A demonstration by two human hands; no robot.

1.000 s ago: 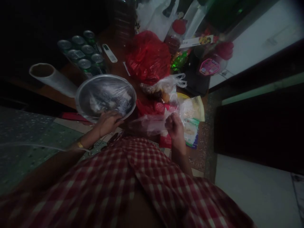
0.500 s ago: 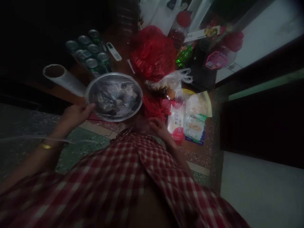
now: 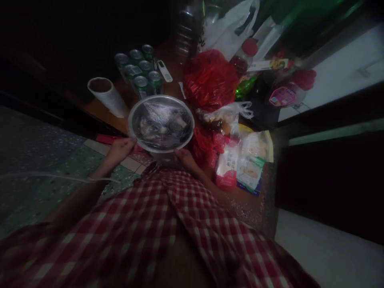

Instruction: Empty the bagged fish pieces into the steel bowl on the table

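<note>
We find clear film (image 3: 163, 111) over the bowl (image 3: 159, 151), at the tabletop's (image 3: 99, 115) edge, apparently being fitted. Right hand (image 3: 186, 158) seems to pinch film; left hand (image 3: 121, 150) meets the rim, closure indeterminable. We judge even tucking due.

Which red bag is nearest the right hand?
The smaller, crumpled red bag, just right of the bowl and close to the right hand; the big bulging red bag sits farther back.
</note>
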